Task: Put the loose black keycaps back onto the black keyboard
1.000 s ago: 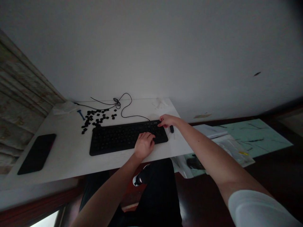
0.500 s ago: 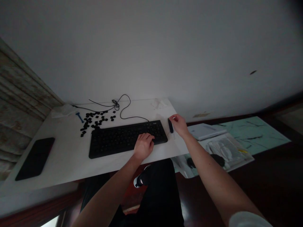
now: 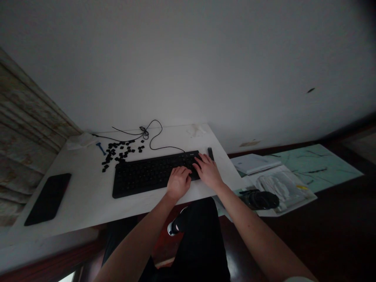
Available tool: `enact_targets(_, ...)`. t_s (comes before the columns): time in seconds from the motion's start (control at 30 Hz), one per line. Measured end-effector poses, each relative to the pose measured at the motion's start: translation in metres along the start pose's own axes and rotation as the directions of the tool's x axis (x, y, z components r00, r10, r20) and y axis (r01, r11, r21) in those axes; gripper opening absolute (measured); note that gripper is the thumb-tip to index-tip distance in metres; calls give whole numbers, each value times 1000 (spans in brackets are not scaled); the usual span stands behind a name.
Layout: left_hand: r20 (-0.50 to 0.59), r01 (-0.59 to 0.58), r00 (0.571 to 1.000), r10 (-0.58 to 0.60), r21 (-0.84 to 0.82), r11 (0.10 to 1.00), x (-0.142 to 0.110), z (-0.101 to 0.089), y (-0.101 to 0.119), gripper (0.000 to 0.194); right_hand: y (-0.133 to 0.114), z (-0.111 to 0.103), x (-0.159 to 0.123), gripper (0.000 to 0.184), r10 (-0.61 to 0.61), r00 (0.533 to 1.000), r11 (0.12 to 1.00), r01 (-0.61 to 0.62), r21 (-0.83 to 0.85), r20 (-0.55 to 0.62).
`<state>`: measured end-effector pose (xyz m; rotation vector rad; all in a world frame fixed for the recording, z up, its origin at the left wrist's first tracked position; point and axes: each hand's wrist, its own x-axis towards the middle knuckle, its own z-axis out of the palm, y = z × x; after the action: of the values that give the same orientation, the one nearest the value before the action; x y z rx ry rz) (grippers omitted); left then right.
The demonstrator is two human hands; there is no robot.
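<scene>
Black keyboard (image 3: 143,176) on white desk (image 3: 88,192). Left hand (image 3: 178,182) curled over keys, grip unclear; right hand (image 3: 208,172) open, fingers spread above right end.

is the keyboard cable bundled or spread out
Partly bundled: the cable gathers into small loops at one spot, while a loose length curves to the keyboard.

Probably a home: patterned curtain (image 3: 29,137), white desk (image 3: 85,196).
</scene>
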<state>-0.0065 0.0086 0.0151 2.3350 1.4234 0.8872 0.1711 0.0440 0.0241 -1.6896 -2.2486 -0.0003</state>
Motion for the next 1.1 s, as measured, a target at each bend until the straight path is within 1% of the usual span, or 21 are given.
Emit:
enact_targets(0.13, -15, -12, 1000, 12, -2, 1000, 0, 1, -1, 18, -3, 1, 1, 47, 37, 999, 999, -37, -30, 17)
enact_targets(0.23, -47, -35, 998, 33, -29, 999, 0, 2, -1, 19, -3, 2, 2, 46, 45, 999, 999, -45, -13, 19)
enact_targets(0.33, -122, -53, 992, 41, -101, 993, -4, 0, -1, 20, -3, 6, 3, 47, 41, 999, 998, -41, 43, 1)
enact_targets(0.4, -179, -52, 983, 27, -137, 989, -9, -6, -4, 21, -3, 8, 2, 49, 59, 998, 993, -55, 105, -31)
enact_targets(0.47, -221, -43, 975, 13, -131, 990, -17, -19, -13, 21, 0, 10, 1, 52, 98, 993, 982, -85, 170, -71)
enact_targets(0.57, -257, -8, 966, -4, -46, 999, -34, -52, -40, 21, 6, 11, -1, 51, 145, 984, 969, -120, 217, -102)
enact_targets(0.7, -314, 121, 947, -74, 131, 984, -65, -104, -90, 21, 14, 9, -3, 47, 98, 992, 975, -79, 209, -85)
enact_targets(0.77, -342, 192, 932, -122, 181, 964, -80, -122, -111, 21, 15, 9, -3, 48, 70, 995, 982, -57, 181, -68)
enact_targets(0.8, -360, 233, 921, -153, 191, 954, -86, -128, -119, 21, 15, 8, -3, 48, 60, 997, 986, -49, 160, -59)
enact_targets(0.9, -386, 282, 901, -198, 176, 943, -99, -136, -132, 20, 11, 7, 0, 44, 44, 998, 994, -41, 105, -33)
enact_targets(1.0, -400, 289, 893, -207, 155, 945, -101, -134, -133, 19, 6, 6, 1, 46, 60, 998, 994, -57, 95, -34)
enact_targets(1.1, -415, 311, 883, -218, 171, 935, -100, -132, -132, 18, 4, 7, 0, 50, 80, 996, 993, -77, 92, -32)
